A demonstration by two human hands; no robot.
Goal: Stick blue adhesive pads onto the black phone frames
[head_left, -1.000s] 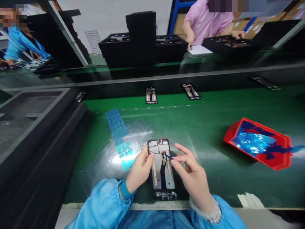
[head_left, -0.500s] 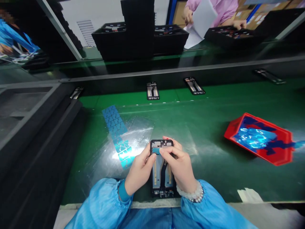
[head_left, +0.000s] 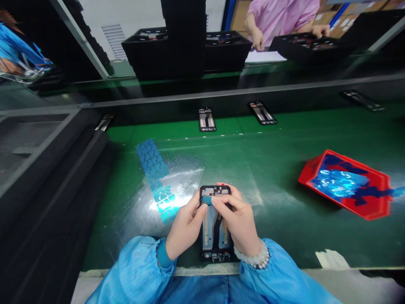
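Note:
An opened phone housing [head_left: 209, 230] with a dark flex cable down its middle stands nearly upright in line with my body, at the front of the bench. My left hand [head_left: 186, 219] grips its upper left edge, thumb in front. A small blue film piece [head_left: 207, 200] lies across the upper part of the housing. My right hand [head_left: 238, 217] has thumb and index finger together at the right end of this film, while other fingers reach around the housing's upper right edge. Left of my hands, a strip of blue film pieces [head_left: 153, 164] lies on a clear plastic sheet [head_left: 186, 177].
A red bin [head_left: 373, 211] holding crumpled blue film sits at right. Several phone housings [head_left: 207, 120] lie along the far green strip. Black foam trays [head_left: 63, 169] are stacked at left. Across the bench, a person in pink [head_left: 278, 21] works beside black boxes [head_left: 228, 50].
The housings on the far strip have shifted slightly right. The person opposite has lowered a white paper onto the surface. My hands and the held housing look almost unmoved.

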